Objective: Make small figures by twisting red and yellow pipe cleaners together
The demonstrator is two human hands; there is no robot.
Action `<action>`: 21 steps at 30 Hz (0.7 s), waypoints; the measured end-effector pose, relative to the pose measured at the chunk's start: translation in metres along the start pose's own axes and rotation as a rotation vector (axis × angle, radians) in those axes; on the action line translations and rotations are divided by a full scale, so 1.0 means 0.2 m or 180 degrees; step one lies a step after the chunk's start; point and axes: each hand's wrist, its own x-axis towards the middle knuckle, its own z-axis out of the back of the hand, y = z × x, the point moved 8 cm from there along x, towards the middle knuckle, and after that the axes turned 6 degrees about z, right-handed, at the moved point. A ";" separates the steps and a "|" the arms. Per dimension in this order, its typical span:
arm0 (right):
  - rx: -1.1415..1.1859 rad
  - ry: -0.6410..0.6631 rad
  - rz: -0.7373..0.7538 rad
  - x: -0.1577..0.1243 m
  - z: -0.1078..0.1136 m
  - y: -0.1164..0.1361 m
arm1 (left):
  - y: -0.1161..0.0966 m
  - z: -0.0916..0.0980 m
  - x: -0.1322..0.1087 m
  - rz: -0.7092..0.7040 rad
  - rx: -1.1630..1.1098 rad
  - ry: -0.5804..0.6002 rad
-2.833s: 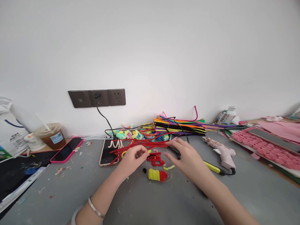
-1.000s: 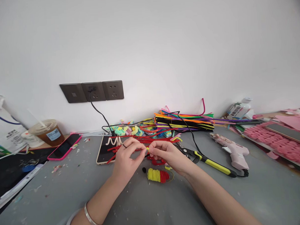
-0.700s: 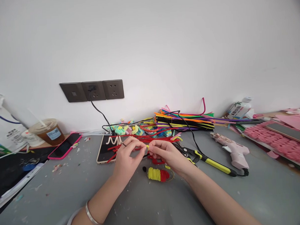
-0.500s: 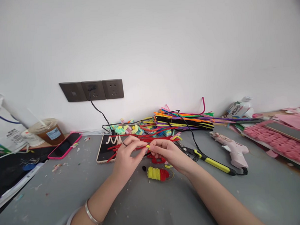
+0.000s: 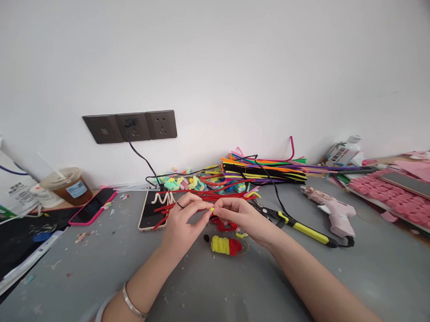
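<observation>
My left hand (image 5: 185,222) and my right hand (image 5: 239,220) meet fingertip to fingertip over the desk. Both pinch a small yellow piece of pipe cleaner (image 5: 212,209), mostly hidden by the fingers. Just below them lies a yellow and red coiled pipe-cleaner figure (image 5: 226,246), with a small black ball (image 5: 206,238) at its left end. Red pipe-cleaner pieces (image 5: 223,224) lie behind my right fingers. More red pipe cleaners (image 5: 209,197) stretch out beyond the hands, partly across a dark-screened phone (image 5: 149,216) that also has a white spiral (image 5: 163,197) on it.
Pliers with yellow and black handles (image 5: 307,230) and a pink glue gun (image 5: 333,210) lie to the right. A bundle of coloured pipe cleaners (image 5: 265,172) rests against the wall. At left are a pink-cased phone (image 5: 93,207) and an iced drink (image 5: 72,188). A black cord (image 5: 276,191) crosses the desk.
Less of the yellow piece shows between the fingertips now. Both hands stay almost in place, and the view has shifted slightly.
</observation>
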 end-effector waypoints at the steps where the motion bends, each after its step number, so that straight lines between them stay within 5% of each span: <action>1: 0.0000 0.0006 0.0010 0.00 0.00 0.00 | 0.00 0.00 0.00 0.0004 0.0005 0.0022; 21: 0.0031 0.0125 0.0172 0.00 -0.02 0.01 | 0.02 0.00 0.00 0.0248 -0.0089 -0.0031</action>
